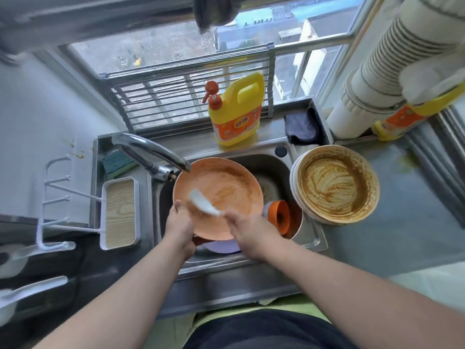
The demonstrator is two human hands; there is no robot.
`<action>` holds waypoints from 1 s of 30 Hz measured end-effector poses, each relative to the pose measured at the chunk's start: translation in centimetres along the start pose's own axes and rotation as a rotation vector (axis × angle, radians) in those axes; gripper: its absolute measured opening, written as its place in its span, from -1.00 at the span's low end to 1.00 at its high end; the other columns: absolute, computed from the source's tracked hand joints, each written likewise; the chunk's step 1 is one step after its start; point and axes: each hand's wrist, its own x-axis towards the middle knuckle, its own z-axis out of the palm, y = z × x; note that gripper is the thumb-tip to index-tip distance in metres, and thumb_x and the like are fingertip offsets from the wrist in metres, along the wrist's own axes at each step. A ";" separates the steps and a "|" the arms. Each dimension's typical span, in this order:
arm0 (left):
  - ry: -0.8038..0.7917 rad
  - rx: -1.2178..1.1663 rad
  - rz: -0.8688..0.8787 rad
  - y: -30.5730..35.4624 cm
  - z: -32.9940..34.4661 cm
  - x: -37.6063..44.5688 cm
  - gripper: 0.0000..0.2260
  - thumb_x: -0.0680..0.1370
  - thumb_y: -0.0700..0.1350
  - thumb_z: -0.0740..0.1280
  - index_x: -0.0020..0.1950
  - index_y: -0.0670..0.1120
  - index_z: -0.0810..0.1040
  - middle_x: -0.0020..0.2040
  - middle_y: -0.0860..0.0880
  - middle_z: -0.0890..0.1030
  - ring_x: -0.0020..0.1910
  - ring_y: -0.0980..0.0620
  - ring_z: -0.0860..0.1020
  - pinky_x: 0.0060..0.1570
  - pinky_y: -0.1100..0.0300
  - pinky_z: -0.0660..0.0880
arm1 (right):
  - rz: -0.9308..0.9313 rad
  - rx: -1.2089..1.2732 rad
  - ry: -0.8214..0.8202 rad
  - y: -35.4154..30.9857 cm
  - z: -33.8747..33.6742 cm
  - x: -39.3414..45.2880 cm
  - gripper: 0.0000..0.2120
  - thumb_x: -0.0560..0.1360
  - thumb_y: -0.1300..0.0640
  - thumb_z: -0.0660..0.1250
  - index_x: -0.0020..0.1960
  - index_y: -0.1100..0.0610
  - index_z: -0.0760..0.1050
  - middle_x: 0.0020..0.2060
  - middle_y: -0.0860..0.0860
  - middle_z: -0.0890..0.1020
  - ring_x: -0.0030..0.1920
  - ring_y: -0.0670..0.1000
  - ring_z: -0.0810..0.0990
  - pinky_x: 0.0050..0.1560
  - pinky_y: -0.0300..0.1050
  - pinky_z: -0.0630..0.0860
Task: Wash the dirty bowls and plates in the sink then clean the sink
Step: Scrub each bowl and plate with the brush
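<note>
Sauce-smeared orange plate [226, 187] is gripped at its near rim by the left hand [180, 220] over the sink [312, 238]. A white spoon [203, 204] is pinched by the right hand [245, 229] against the plate.

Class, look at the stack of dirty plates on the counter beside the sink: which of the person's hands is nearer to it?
Right. The right hand is over the sink, just left of the stack of dirty plates; the left hand is farther left, gripping the orange plate.

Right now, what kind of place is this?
Most likely a small home kitchen: a steel sink with a faucet, a yellow dish soap jug on its ledge, and sauce-smeared plates stacked beside it.
</note>
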 end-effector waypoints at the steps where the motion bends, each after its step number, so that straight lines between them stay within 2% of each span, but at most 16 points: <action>1: 0.011 -0.016 0.001 0.4 -0.2 0.3 -0.64 0.75 0.23 0.02 0.49 0.18 0.36 0.23 -0.10 0.60 0.07 -0.22 0.64 -0.22 -0.26 0.64 | -0.036 -0.040 -0.042 0.4 0.4 -1.5 -0.70 0.72 -0.07 0.04 0.43 -0.29 0.27 0.05 0.17 0.64 0.02 0.30 0.62 -0.06 0.11 0.55; 2: 0.017 -0.030 0.003 0.8 -0.5 0.6 -0.63 0.75 0.23 0.01 0.51 0.18 0.35 0.23 -0.09 0.59 0.05 -0.21 0.64 -0.23 -0.22 0.64 | -0.032 -0.093 -0.050 1.6 0.0 -2.7 -0.67 0.72 -0.08 0.06 0.46 -0.32 0.24 0.04 0.17 0.65 0.03 0.31 0.62 -0.08 0.10 0.54; 4: 0.006 -0.015 0.011 1.1 -1.2 0.9 -0.63 0.75 0.22 0.00 0.52 0.19 0.34 0.19 -0.08 0.60 0.04 -0.20 0.64 -0.22 -0.21 0.65 | 0.091 -0.179 0.013 5.0 -1.8 -3.0 -0.63 0.71 -0.07 0.06 0.47 -0.36 0.17 0.02 0.17 0.67 0.02 0.31 0.64 -0.09 0.07 0.53; 7: -0.039 0.090 0.020 0.8 -0.8 0.6 -0.65 0.75 0.22 -0.01 0.45 0.17 0.38 0.20 -0.12 0.62 0.08 -0.26 0.66 -0.08 -0.37 0.65 | 0.248 -0.150 0.166 6.8 -4.9 -0.8 -0.70 0.70 -0.06 0.01 0.40 -0.31 0.22 -0.04 0.16 0.67 -0.05 0.28 0.64 -0.05 0.14 0.60; 9: -0.046 0.109 0.036 0.7 0.2 0.2 -0.64 0.74 0.24 0.01 0.45 0.17 0.40 0.23 -0.13 0.63 0.11 -0.27 0.67 -0.05 -0.43 0.62 | 0.190 -0.080 0.163 4.4 -4.3 0.0 -0.71 0.72 -0.09 -0.02 0.40 -0.32 0.23 -0.04 0.15 0.65 -0.04 0.27 0.64 -0.04 0.12 0.58; 12: -0.035 0.079 0.029 1.4 1.2 -0.4 -0.66 0.75 0.23 0.02 0.46 0.20 0.39 0.19 -0.10 0.61 0.10 -0.27 0.65 -0.10 -0.45 0.62 | 0.010 -0.041 -0.041 2.1 -1.6 -1.7 -0.66 0.74 -0.08 0.01 0.48 -0.32 0.24 -0.06 0.12 0.60 -0.01 0.27 0.61 -0.01 0.14 0.58; 14: -0.046 0.089 0.038 1.6 0.9 -0.4 -0.65 0.75 0.23 -0.01 0.45 0.19 0.38 0.20 -0.11 0.60 0.10 -0.26 0.65 -0.13 -0.38 0.64 | 0.082 -0.086 -0.038 4.1 -2.1 -2.2 -0.64 0.73 -0.08 0.02 0.49 -0.35 0.23 0.00 0.14 0.63 0.03 0.28 0.63 0.02 0.12 0.58; 17: -0.056 0.135 0.027 1.5 0.2 -0.7 -0.65 0.75 0.23 -0.04 0.42 0.17 0.37 0.23 -0.14 0.59 0.07 -0.28 0.66 -0.23 -0.31 0.65 | 0.283 -0.020 0.159 7.5 -4.2 -0.4 -0.74 0.71 -0.15 -0.02 0.36 -0.30 0.29 0.06 0.13 0.69 0.03 0.26 0.65 -0.02 0.07 0.53; 19: -0.056 0.145 0.035 1.3 0.4 -1.1 -0.62 0.75 0.22 -0.05 0.49 0.17 0.35 0.23 -0.14 0.58 0.05 -0.27 0.66 -0.23 -0.29 0.65 | 0.250 0.049 0.140 6.0 -3.4 -0.3 -0.70 0.72 -0.15 -0.02 0.39 -0.24 0.33 0.09 0.13 0.69 0.07 0.24 0.65 0.03 0.07 0.54; 21: -0.037 0.137 0.043 1.3 0.5 -1.6 -0.63 0.76 0.20 -0.05 0.52 0.18 0.31 0.23 -0.14 0.58 0.04 -0.26 0.66 -0.22 -0.30 0.66 | 0.132 0.133 0.023 2.6 -1.3 -1.3 -0.67 0.74 -0.10 0.02 0.46 -0.21 0.34 0.15 0.12 0.68 0.14 0.21 0.64 0.14 0.10 0.56; 23: -0.019 0.133 0.026 1.1 0.1 -1.6 -0.65 0.76 0.20 -0.05 0.50 0.21 0.31 0.23 -0.15 0.58 0.04 -0.27 0.67 -0.19 -0.35 0.66 | 0.085 0.156 -0.033 1.2 -0.7 -1.8 -0.68 0.74 -0.08 0.04 0.46 -0.22 0.34 0.15 0.12 0.67 0.14 0.21 0.63 0.17 0.13 0.57; 26: -0.056 0.207 0.034 0.4 -0.8 -1.4 -0.61 0.74 0.25 -0.07 0.44 0.18 0.37 0.20 -0.15 0.63 0.10 -0.26 0.68 -0.06 -0.36 0.66 | 0.185 0.030 0.045 3.0 -3.1 0.8 -0.75 0.74 -0.05 0.01 0.36 -0.20 0.33 0.09 0.16 0.67 0.05 0.24 0.65 0.07 0.16 0.61; 28: -0.098 0.239 0.035 0.2 -0.9 -1.9 -0.63 0.74 0.25 -0.08 0.36 0.21 0.43 0.17 -0.13 0.66 0.11 -0.24 0.69 0.01 -0.36 0.65 | 0.131 -0.113 0.048 2.8 -4.5 2.0 -0.84 0.74 -0.03 -0.01 0.26 -0.20 0.28 -0.07 0.12 0.64 -0.13 0.20 0.63 -0.08 0.16 0.64; 30: -0.131 0.262 0.040 0.3 -0.8 -2.5 -0.67 0.76 0.20 -0.07 0.24 0.23 0.47 0.14 -0.12 0.66 0.10 -0.25 0.69 0.01 -0.40 0.64 | 0.019 -0.219 0.026 1.5 -4.9 2.6 -0.82 0.73 -0.03 0.01 0.29 -0.23 0.25 -0.14 0.07 0.61 -0.21 0.14 0.61 -0.18 0.12 0.63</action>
